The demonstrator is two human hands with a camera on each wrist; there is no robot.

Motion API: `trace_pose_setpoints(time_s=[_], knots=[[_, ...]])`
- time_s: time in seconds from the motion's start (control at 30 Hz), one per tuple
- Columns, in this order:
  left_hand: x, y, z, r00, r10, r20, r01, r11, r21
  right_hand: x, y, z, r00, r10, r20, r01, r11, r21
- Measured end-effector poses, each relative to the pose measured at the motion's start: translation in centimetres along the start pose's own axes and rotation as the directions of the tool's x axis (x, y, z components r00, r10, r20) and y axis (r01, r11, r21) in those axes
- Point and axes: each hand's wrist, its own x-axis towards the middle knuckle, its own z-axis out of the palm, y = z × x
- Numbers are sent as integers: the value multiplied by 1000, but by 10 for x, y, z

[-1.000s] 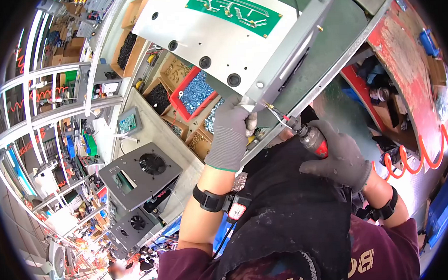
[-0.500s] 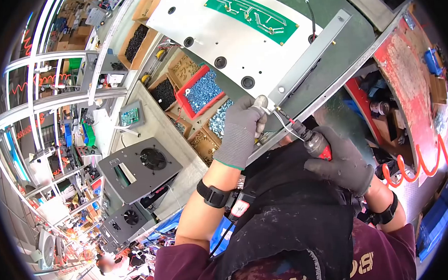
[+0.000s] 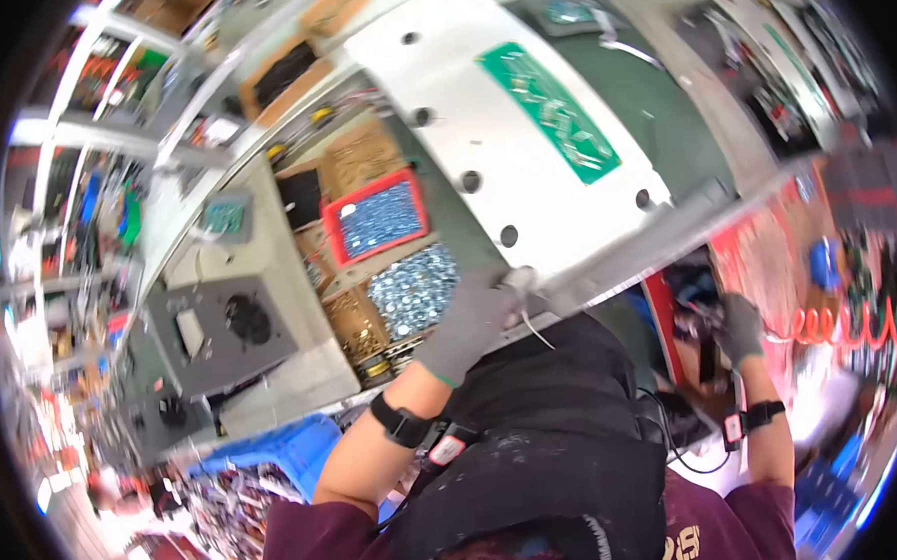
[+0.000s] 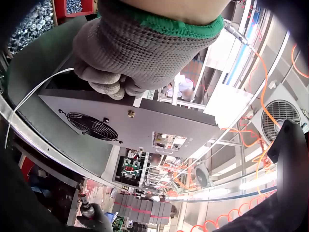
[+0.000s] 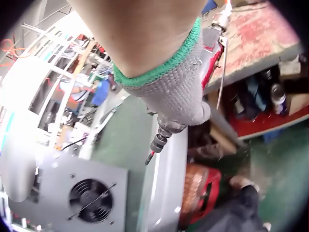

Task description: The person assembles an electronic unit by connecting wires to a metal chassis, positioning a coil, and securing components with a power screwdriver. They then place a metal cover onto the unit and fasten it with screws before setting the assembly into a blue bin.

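Note:
My gloved left hand (image 3: 475, 319) is at the near corner of a large white plate (image 3: 461, 109) with a green circuit board (image 3: 551, 110). In the left wrist view, its curled fingers grip the top edge of an upright grey metal panel (image 4: 140, 128), which has a round fan grille (image 4: 91, 125) and a brass-coloured fitting (image 4: 131, 114). A thin white wire (image 4: 36, 88) trails from beside those fingers. My gloved right hand (image 5: 176, 99), off to the right beyond the bench edge, is wrapped round a red and silver air screwdriver (image 5: 211, 67), its bit pointing down and away.
Left of the plate lie a red bin of small screws (image 3: 425, 206) and cardboard boxes of fasteners (image 3: 414, 291). Another fan panel (image 3: 220, 330) rests farther left. A red-topped shelf (image 3: 768, 256) and a coiled orange air hose (image 3: 851, 327) are at the right.
The screwdriver has moved from the panel's corner out to the right with my right hand. My left hand stays at the corner; the plate appears turned as the head view shifts.

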Motion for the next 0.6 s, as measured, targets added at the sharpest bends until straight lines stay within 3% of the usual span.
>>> trace_pose_setpoints(time_s=[0.03,0.07,0.1,0.17,0.27,0.33,0.37,0.4,0.43,0.47,0.5,0.53,0.57,0.6], knots=[[5,4,-8,994,-66,83,60,996,73,15,38,27,999,-4,45,8,998,-68],[6,9,-14,985,-107,134,102,994,44,25,72,51,998,-57,-19,55,994,-98],[14,-8,-22,990,-50,129,56,998,-43,35,90,56,998,-64,23,67,984,-163],[28,-35,-42,997,-22,-78,-4,948,-320,51,122,69,997,-49,53,57,984,-170],[47,-85,-88,912,-122,-392,-18,941,-337,66,151,79,994,-92,60,105,957,-272],[43,-102,-109,853,-159,-497,-50,924,-380,74,137,55,996,-86,10,86,990,-111],[40,-103,-117,751,-241,-615,142,968,-205,77,155,71,977,-90,-193,83,996,-44],[37,-109,-128,624,-283,-729,358,932,-56,82,170,84,964,231,-135,-99,777,621],[41,-160,-156,557,-230,-798,452,890,59,89,182,97,895,424,135,-218,153,964],[32,-167,-163,493,-203,-846,515,852,96,96,190,114,905,402,139,-220,163,962],[27,-170,-165,431,-169,-887,579,805,128,102,196,134,842,454,292,-360,69,931],[22,-161,-163,417,-181,-891,585,803,111,108,198,150,753,494,435,-484,-31,874],[15,-143,-159,353,-102,-930,715,671,197,117,197,153,643,520,563,-589,-135,797],[14,-133,-160,304,-8,-953,822,507,258,129,198,154,649,514,561,-589,-126,798]])
